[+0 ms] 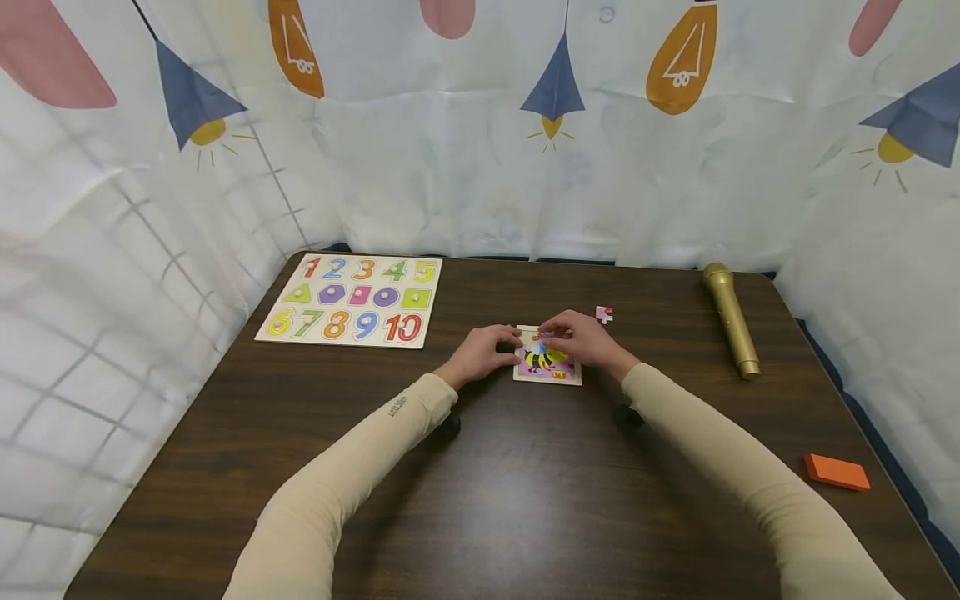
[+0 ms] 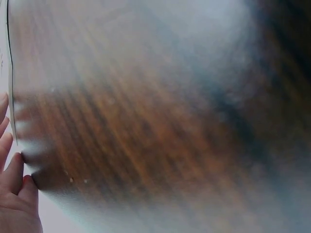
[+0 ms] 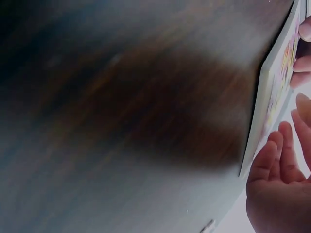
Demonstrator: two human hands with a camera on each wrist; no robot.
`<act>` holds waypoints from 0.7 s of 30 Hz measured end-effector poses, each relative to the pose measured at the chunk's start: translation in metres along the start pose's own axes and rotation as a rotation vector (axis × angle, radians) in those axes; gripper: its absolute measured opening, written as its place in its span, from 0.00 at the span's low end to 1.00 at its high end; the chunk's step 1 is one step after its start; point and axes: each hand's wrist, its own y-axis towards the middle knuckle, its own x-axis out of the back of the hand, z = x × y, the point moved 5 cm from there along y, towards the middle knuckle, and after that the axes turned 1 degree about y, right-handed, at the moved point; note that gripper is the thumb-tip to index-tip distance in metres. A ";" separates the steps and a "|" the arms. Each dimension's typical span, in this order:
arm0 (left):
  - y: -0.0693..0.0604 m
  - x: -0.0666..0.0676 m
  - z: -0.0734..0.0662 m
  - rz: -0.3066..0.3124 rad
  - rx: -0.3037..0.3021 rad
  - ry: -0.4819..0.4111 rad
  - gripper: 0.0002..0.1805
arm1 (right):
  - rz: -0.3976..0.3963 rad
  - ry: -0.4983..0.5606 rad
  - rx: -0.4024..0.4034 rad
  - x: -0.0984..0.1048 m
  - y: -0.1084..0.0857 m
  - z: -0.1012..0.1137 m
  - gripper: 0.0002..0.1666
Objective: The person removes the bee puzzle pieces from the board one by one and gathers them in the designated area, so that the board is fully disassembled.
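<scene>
Numbers 1–10 (image 1: 335, 324) on board (image 1: 345, 281), unclear lettering (image 1: 397, 406) on sleeve (image 1: 352, 467)

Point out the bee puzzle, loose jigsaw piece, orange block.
Bee puzzle (image 1: 546, 360): head view, on the bee picture between the hands.
Loose jigsaw piece (image 1: 604, 313): head view, middle of its printed face.
Orange block (image 1: 837, 472): head view, middle of its upper face.

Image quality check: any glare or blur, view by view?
Head: number board readable, bright glare on the near tabletop; left wrist: blurred wood grain, hazy bright patch up top, left hand cropped at the edge; right wrist: dark, soft tabletop, bee puzzle at a steep angle, its print indistinct.
</scene>
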 end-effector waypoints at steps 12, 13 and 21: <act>0.001 0.000 0.000 0.006 0.014 -0.010 0.15 | 0.017 0.013 -0.045 -0.006 0.006 0.001 0.15; 0.001 0.000 0.000 0.007 0.014 -0.009 0.15 | 0.022 0.021 -0.051 -0.007 0.006 0.001 0.15; 0.001 0.000 0.001 0.011 0.013 -0.016 0.15 | 0.038 0.034 -0.053 -0.008 0.007 0.000 0.16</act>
